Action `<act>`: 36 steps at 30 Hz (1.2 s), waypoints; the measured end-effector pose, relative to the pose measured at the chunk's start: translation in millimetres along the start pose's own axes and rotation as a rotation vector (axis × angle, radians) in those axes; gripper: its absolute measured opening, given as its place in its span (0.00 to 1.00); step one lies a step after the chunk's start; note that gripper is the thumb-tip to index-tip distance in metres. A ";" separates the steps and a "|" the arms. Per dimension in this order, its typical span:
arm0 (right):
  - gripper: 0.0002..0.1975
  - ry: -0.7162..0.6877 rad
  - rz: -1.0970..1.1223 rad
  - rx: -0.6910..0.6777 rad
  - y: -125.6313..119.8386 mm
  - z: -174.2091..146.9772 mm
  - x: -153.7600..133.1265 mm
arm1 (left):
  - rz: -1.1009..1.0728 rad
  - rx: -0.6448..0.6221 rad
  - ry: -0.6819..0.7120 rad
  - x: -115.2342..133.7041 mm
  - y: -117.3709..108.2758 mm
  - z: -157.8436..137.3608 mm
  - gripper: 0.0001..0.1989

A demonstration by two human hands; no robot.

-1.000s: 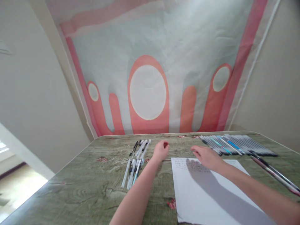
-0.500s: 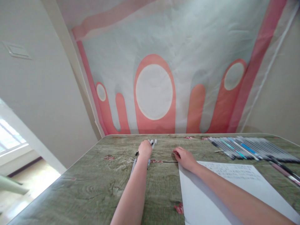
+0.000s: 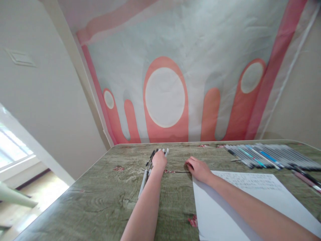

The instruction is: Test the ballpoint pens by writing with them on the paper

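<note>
L hand (image 3: 159, 161) is over the pens (image 3: 142, 183), low ctr of frame; its grip I can't tell. R hand (image 3: 198, 170), low ctr-right, curls narrow, contents unclear. Better pinch lightly mid-barrel; pens may roll.

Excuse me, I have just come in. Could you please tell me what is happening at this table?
A person is reaching over a table with both bare hands. The left hand is over a small group of pens, hiding some; whether it grips one is unclear. The right hand, fingers curled, is at the far left corner of a paper sheet with writing near its far edge. More pens lie in a row at the right.
</note>
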State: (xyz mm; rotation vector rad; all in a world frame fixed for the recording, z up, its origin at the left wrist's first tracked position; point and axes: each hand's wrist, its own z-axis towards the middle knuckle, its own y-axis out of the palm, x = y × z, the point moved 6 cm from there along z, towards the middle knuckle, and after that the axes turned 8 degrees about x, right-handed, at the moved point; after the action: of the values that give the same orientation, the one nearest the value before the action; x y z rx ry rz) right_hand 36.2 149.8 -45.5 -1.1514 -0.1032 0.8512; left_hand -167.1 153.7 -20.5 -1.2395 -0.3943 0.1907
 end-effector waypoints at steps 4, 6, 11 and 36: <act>0.10 -0.005 0.006 -0.003 0.6 -0.5 0.4 | 0.010 -0.021 -0.025 1.7 1.6 -1.8 0.09; 0.10 -0.007 0.007 -0.001 0.7 -0.5 0.7 | 0.014 -0.031 -0.032 3.4 1.2 -3.0 0.10; 0.10 -0.015 0.010 0.003 1.7 0.0 1.1 | 0.035 -0.051 -0.022 10.0 -1.1 -6.7 0.14; 0.18 0.250 0.741 0.174 -7.8 12.7 25.2 | -0.793 -0.314 0.305 87.6 1.5 -32.7 0.10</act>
State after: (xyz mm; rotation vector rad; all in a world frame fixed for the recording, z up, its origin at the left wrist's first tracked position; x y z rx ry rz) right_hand 51.7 174.3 -42.0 -1.1259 0.6282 1.3215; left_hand -73.8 156.2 -14.2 -1.3015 -0.6324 -0.7531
